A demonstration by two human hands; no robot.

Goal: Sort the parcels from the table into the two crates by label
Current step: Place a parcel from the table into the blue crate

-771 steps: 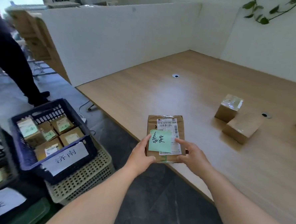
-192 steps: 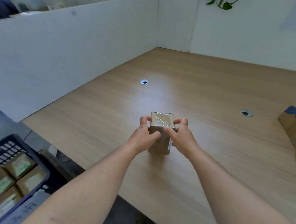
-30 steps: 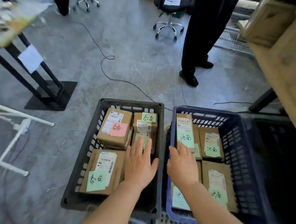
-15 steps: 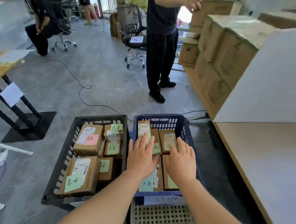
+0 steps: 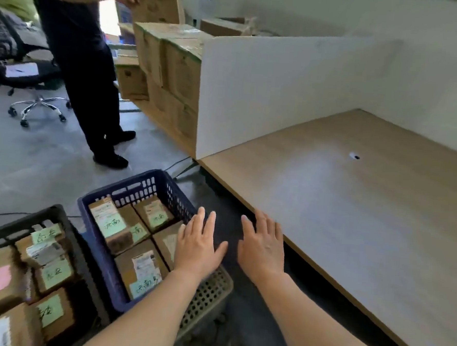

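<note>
A blue crate [image 5: 141, 187] on the floor holds several brown parcels [image 5: 141, 270] with green labels. To its left a black crate [image 5: 45, 212] holds more parcels [image 5: 52, 271] with green and pink labels. My left hand [image 5: 198, 247] hovers flat over the blue crate's right edge, fingers straight, holding nothing. My right hand [image 5: 263, 248] is spread open beside it, between the crate and the wooden table [image 5: 367, 208]. No parcel shows on the visible part of the table.
A beige perforated basket [image 5: 209, 292] sits under the blue crate. A person in dark clothes [image 5: 87, 65] stands at the upper left by stacked cardboard boxes [image 5: 170, 59]. A white partition [image 5: 280, 87] borders the table. An office chair [image 5: 27, 75] is at far left.
My view has swung right from the crates toward the table. Both empty hands have moved right, off the parcels in the blue crate, toward the table's edge.
</note>
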